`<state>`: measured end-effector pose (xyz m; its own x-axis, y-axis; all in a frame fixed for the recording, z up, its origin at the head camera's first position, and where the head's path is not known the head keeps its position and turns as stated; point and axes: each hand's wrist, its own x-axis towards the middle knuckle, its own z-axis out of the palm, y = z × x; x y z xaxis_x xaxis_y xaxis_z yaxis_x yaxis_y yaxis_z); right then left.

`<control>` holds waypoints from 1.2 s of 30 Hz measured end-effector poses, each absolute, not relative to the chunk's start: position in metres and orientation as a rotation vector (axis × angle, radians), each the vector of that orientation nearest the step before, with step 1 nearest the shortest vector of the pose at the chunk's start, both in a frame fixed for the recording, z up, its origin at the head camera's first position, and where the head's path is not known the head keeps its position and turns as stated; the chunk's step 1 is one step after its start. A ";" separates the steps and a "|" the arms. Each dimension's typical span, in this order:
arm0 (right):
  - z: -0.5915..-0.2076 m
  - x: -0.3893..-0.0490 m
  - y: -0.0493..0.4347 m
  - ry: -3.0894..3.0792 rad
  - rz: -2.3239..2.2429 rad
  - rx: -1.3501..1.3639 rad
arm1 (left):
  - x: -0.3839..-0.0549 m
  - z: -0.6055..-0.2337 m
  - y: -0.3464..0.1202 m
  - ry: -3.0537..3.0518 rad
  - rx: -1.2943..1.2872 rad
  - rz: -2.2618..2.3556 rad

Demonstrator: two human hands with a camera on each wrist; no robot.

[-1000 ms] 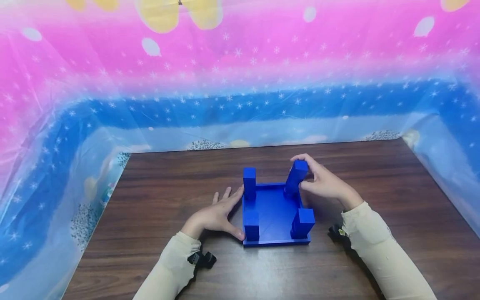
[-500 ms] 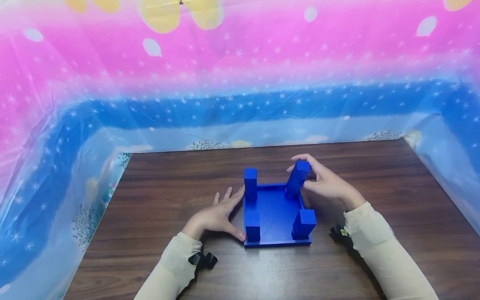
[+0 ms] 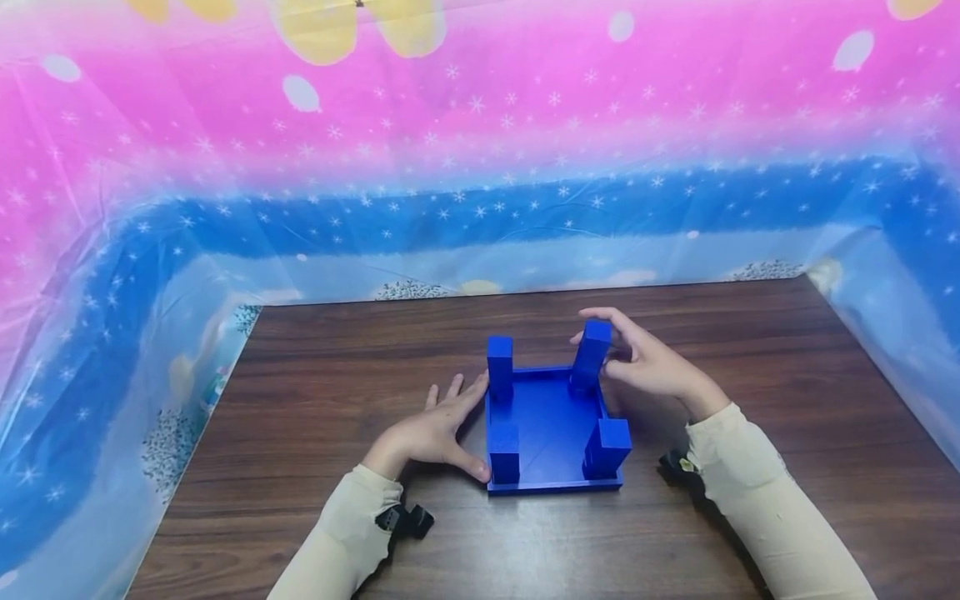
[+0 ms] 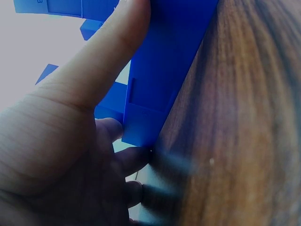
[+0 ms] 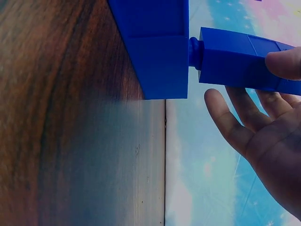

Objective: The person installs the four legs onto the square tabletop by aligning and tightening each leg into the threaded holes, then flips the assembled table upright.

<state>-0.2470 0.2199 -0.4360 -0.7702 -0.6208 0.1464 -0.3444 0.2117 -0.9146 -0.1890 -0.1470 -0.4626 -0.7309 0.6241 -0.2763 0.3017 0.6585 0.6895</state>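
In the head view, a blue square base with a low rim lies on the table, a blue square-section leg standing at each corner. The far right leg tilts to the right. My right hand holds that leg between thumb and fingers. The right wrist view shows a narrow round peg in a gap between this leg and the base. My left hand rests against the base's left side, thumb near the front corner, fingers spread. The left wrist view shows its thumb on the blue side wall.
The dark wood-grain table extends around the base. A patterned pink and blue cloth hangs behind the table and along its sides. Black wrist devices sit below both sleeves.
The fingers of my right hand have shifted slightly around the far right leg, which stays tilted. My left hand and the base stay in place.
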 end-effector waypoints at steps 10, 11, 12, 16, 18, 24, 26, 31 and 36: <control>-0.436 -0.247 0.219 2.249 -1.582 -0.939 | -0.189 -0.465 -0.149 2.352 0.739 0.936; -0.436 -0.247 0.219 2.257 -1.575 -0.932 | -0.189 -0.465 -0.149 2.353 0.740 0.934; -0.436 -0.247 0.219 2.269 -1.566 -0.926 | -0.189 -0.465 -0.149 2.354 0.739 0.930; -0.435 -0.247 0.219 2.316 -1.531 -0.907 | -0.189 -0.464 -0.148 2.370 0.727 0.890; -0.435 -0.247 0.218 2.330 -1.516 -0.888 | -0.189 -0.463 -0.148 2.376 0.721 0.871; -0.432 -0.246 0.218 2.366 -1.485 -0.854 | -0.189 -0.462 -0.146 2.383 0.701 0.839; -0.432 -0.246 0.218 2.379 -1.476 -0.855 | -0.189 -0.462 -0.146 2.385 0.699 0.835; -0.433 -0.246 0.219 2.392 -1.462 -0.862 | -0.188 -0.460 -0.146 2.383 0.698 0.841; -0.433 -0.247 0.219 2.394 -1.465 -0.850 | -0.189 -0.461 -0.146 2.377 0.703 0.853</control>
<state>-0.2471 0.2194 -0.4331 -0.8120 -0.5718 0.1171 -0.3646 0.3404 -0.8667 -0.1886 -0.1463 -0.4613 -0.7335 0.6158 -0.2877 0.2925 0.6680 0.6842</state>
